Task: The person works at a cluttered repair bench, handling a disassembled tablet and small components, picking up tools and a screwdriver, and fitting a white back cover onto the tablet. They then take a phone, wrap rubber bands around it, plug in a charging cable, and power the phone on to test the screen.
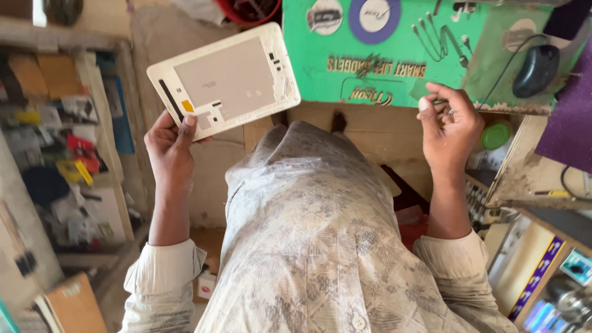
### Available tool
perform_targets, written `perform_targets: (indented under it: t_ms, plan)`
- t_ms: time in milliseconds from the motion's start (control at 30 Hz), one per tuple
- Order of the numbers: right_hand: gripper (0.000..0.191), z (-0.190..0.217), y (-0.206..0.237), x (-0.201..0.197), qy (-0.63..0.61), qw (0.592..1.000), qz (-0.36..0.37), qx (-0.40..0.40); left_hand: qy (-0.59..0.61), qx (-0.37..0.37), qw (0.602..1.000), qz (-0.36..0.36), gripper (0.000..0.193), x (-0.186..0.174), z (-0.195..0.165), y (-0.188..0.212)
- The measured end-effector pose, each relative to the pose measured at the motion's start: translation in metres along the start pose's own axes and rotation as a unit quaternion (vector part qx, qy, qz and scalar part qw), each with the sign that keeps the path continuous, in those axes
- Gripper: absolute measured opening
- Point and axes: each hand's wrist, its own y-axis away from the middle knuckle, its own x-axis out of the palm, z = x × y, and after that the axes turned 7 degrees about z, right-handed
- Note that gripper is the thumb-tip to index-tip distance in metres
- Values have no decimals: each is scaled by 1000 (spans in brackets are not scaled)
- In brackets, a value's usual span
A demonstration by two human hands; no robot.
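Green mat (394, 74) covers the cluttered workbench beside crowded shelves (68, 142).

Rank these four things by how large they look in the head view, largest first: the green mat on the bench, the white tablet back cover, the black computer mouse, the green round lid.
1. Green mat
2. White tablet back cover, held up nearer the camera, so it may look oversized
3. Black computer mouse
4. Green round lid, partly hidden, so this last place is unsure

Pale beige patterned shirt, buttoned, sleeves pushed up; ring on right hand (450, 126).
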Motion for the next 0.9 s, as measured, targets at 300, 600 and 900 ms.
perform_targets:
  t_ms: [300, 600, 900]
  plan:
    - [18, -16, 37, -38, 106, 978, 137, -115, 24, 18, 986, -162, 23, 61, 43, 160]
    - [18, -52, 89, -110, 78, 977, 154, -122, 69, -7, 972, -224, 22, 142, 106, 256]
    - [18, -53, 136, -115, 101, 971, 183, -120, 73, 12, 985, -154, 23, 181, 115, 271]
